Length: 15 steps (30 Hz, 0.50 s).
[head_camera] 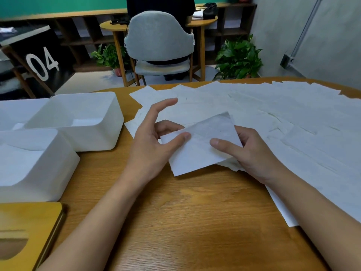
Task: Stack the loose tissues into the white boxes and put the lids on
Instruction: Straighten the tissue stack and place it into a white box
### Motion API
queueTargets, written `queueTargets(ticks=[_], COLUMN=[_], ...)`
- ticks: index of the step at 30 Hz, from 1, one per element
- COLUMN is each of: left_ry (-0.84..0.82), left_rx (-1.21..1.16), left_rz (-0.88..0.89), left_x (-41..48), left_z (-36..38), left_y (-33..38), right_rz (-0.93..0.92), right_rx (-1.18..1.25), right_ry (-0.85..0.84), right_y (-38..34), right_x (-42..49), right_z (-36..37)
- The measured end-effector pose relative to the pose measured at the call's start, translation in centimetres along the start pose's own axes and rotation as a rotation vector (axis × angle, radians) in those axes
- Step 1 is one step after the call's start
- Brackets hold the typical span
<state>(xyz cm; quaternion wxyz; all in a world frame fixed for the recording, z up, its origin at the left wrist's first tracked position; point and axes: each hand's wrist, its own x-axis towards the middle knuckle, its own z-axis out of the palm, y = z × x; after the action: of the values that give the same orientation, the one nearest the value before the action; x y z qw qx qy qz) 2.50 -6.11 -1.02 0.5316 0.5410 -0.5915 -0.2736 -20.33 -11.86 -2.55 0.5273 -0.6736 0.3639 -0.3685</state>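
A person's two hands hold one folded tissue (197, 151) just above a wooden table (195, 222), near the table's middle. The left hand (150, 145) pinches the tissue's left edge, thumb on top and lower fingers curled beneath, while its index finger sticks out straight and free, touching nothing. The right hand (252, 153) grips the right edge in a narrow pinch, thumb flat on top and fingers hidden underneath. Two open white boxes (93, 133) stand touching at the left of the table, one behind the other; what they contain cannot be told. A third white shape (19, 110) behind them is cut off by the frame's edge. One wooden lid (33, 222) with an oval slot lies flat at the near left corner, just in front of the nearer box (39, 173). Loose tissues (273, 114), overlapping and too many to count, cover the table's right side and far edge. Beyond the table stand one grey chair (160, 40), two potted plants (239, 57) and a black panel (42, 63) marked "04" in white.
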Motion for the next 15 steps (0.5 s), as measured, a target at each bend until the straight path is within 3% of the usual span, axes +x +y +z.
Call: queueTargets(ticks=[15], left_ry=[0.02], left_rx=[0.074], left_rz=[0.04], left_x=[0.39], left_z=[0.0], left_y=[-0.86], right_rz=[-0.054], right_rx=[-0.02], right_ry=[-0.022], right_y=[-0.32], right_x=[0.04], right_z=[0.2])
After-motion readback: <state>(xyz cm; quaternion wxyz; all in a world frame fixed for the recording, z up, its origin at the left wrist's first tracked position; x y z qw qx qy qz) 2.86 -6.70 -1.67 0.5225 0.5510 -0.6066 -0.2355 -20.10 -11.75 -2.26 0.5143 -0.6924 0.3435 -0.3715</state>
